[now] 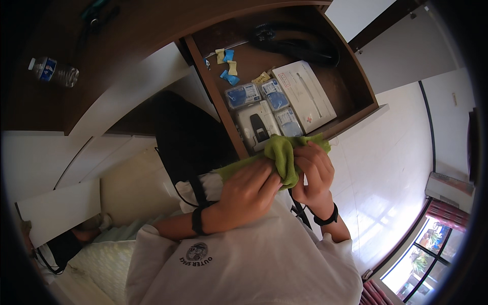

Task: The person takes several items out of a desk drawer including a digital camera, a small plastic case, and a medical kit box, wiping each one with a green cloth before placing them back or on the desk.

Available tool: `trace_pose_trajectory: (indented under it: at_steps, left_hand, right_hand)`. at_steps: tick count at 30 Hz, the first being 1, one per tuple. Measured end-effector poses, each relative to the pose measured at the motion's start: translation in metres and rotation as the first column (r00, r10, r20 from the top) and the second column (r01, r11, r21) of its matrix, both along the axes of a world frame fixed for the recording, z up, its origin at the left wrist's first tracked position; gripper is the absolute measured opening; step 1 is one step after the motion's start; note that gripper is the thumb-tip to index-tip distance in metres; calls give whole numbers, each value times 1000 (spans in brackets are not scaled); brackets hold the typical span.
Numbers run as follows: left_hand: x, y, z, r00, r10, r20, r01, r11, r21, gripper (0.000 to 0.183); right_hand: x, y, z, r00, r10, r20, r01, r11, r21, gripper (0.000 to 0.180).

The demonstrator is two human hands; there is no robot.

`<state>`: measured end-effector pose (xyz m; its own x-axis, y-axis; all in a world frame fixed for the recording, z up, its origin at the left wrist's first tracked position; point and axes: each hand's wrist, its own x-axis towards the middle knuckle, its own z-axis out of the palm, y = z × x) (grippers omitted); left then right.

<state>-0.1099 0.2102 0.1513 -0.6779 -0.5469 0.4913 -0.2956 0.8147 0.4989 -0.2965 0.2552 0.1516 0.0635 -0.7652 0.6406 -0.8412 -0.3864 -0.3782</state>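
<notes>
A green cloth (284,156), bunched and twisted in the middle, is held in both hands at the front edge of an open wooden drawer (354,68). My left hand (248,190) grips its left part with curled fingers. My right hand (314,171) pinches the right part, the frayed end showing past the fingers. Just beyond the cloth, inside the drawer, lie a white device (257,124) with a dark lever, several clear plastic boxes (275,95) with blue labels, and a white flat box (305,95) picturing a slim instrument.
Several blue and yellow wrapped sweets (230,63) and a coiled black object (297,42) lie deeper in the drawer. A plastic bottle (55,71) lies on the brown desktop (114,42). A black chair back (187,133) stands at left. Another person (65,248) is partly visible at lower left.
</notes>
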Motion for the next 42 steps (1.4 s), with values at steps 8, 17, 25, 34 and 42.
trace_pose_trajectory:
  at_steps: [8, 17, 25, 34, 42]
  left_hand:
    - [5, -2, -4, 999, -24, -45, 22, 999, -49, 22]
    - [37, -21, 6, 971, -220, -88, 231, 962, 146, 13]
    - [51, -25, -19, 951, -303, -56, 293, 945, -144, 19]
    - [1, -16, 7, 979, -204, -18, 198, 967, -161, 26]
    - [10, -24, 14, 945, -324, 46, 322, 946, 37, 41]
  right_hand:
    - [3, 7, -27, 999, 10, -38, -16, 986, -167, 29]
    - [26, 30, -51, 999, 25, -47, -33, 985, -171, 21]
    - [3, 41, -136, 950, 258, 173, -288, 942, 175, 38]
    - [-26, 29, -117, 877, -29, 479, -159, 924, 347, 42]
    - [-4, 25, -146, 970, -77, 231, 45, 989, 140, 55]
